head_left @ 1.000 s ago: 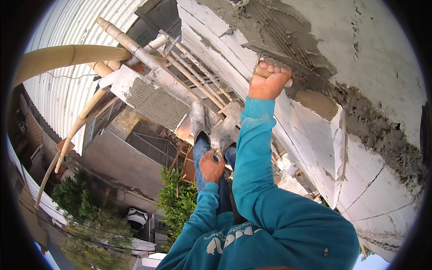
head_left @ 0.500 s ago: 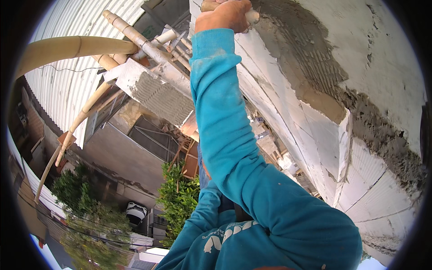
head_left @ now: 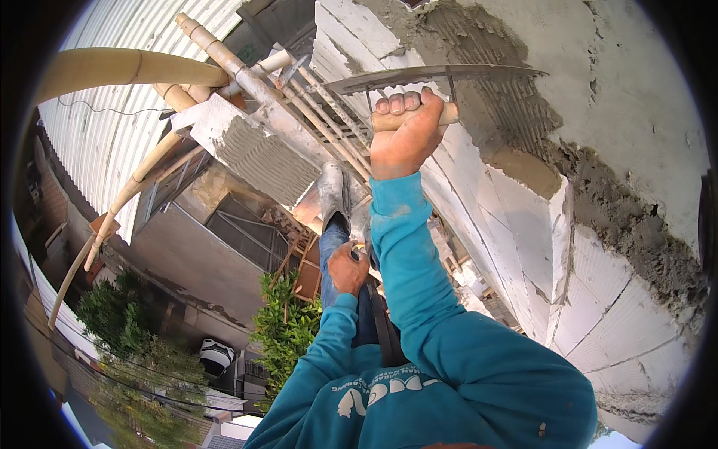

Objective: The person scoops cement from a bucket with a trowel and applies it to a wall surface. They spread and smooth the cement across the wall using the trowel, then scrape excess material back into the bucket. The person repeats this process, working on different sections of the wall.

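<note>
My right hand (head_left: pixel 404 138) grips the wooden handle (head_left: pixel 449 113) of a long metal trowel (head_left: pixel 493 70), whose blade crosses ridged grey mortar (head_left: pixel 508 105) along a white plastered wall (head_left: pixel 621 112). Whether the blade touches the mortar I cannot tell. Below the trowel lies a jagged white panel edge (head_left: pixel 479 224). My left hand (head_left: pixel 348 269) is low beside my jeans, its fingers curled round something dark that I cannot make out. One grey, plaster-stained boot (head_left: pixel 330 194) shows beyond it.
Bamboo poles (head_left: pixel 127 71) and scaffold rails cross the upper left beside a ridged plastered beam (head_left: pixel 254 153). Far below are corrugated roofing (head_left: pixel 90 165), a grey wall (head_left: pixel 187 277), a leafy tree (head_left: pixel 284 337) and a white vehicle (head_left: pixel 215 355).
My right hand rose toward the top half a second ago and has since come down, ending left of where it began, with the trowel blade now lying more level. My left hand shows again.
</note>
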### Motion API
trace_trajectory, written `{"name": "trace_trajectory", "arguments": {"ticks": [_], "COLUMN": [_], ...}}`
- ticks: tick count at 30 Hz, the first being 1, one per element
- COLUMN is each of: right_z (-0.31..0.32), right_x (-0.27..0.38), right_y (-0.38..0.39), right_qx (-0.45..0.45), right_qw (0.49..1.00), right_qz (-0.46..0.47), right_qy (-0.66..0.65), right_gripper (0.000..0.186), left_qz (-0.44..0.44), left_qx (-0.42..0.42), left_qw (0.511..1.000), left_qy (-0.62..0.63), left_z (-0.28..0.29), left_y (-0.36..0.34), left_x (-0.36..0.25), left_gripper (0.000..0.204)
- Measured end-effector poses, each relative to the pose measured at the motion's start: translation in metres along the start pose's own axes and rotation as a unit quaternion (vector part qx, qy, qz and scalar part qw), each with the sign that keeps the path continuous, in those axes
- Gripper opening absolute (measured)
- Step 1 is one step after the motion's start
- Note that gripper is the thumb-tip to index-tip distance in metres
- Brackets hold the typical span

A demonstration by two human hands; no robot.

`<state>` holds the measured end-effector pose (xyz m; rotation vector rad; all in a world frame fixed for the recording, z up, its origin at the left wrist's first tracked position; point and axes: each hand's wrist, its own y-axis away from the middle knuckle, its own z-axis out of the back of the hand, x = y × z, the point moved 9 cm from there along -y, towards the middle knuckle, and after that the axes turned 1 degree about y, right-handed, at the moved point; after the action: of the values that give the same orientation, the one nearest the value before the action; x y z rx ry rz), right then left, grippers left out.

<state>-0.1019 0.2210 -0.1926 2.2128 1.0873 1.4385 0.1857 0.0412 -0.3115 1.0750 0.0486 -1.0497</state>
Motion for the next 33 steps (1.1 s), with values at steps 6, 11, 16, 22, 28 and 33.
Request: {"name": "trace_trajectory", "arguments": {"ticks": [6, 11, 16, 22, 28, 33], "right_z": [0.067, 0.052, 0.008, -0.014, 0.041, 0.068], "right_x": [0.066, 0.079, 0.074, 0.063, 0.111, 0.149], "right_y": [0.034, 0.053, -0.002, -0.045, -0.038, -0.022], "right_qx": [0.202, 0.308, 0.312, 0.213, 0.146, 0.121], "right_qw": [0.931, 0.787, 0.461, 0.361, 0.390, 0.389], "right_qz": [0.021, 0.015, 0.310, 0.366, 0.351, 0.355], "right_qy": [0.303, 0.535, 0.771, 0.831, 0.839, 0.841], "right_gripper": [0.020, 0.035, 0.045, 0.043, 0.044, 0.045], "left_qz": [0.015, 0.030, 0.048, 0.032, 0.052, 0.070], "left_qx": [-0.014, -0.016, -0.027, -0.042, -0.061, -0.058], "left_qw": [1.000, 0.999, 0.998, 0.998, 0.995, 0.993], "left_qy": [0.016, 0.006, 0.023, 0.022, 0.053, 0.075], "left_z": [0.000, -0.006, -0.006, -0.008, -0.010, -0.007], "left_y": [0.001, 0.007, 0.017, 0.013, 0.015, 0.015], "left_x": [0.002, 0.002, 0.005, 0.000, 0.011, 0.011], "left_gripper": [0.036, 0.036, 0.035, 0.035, 0.035, 0.034]}}
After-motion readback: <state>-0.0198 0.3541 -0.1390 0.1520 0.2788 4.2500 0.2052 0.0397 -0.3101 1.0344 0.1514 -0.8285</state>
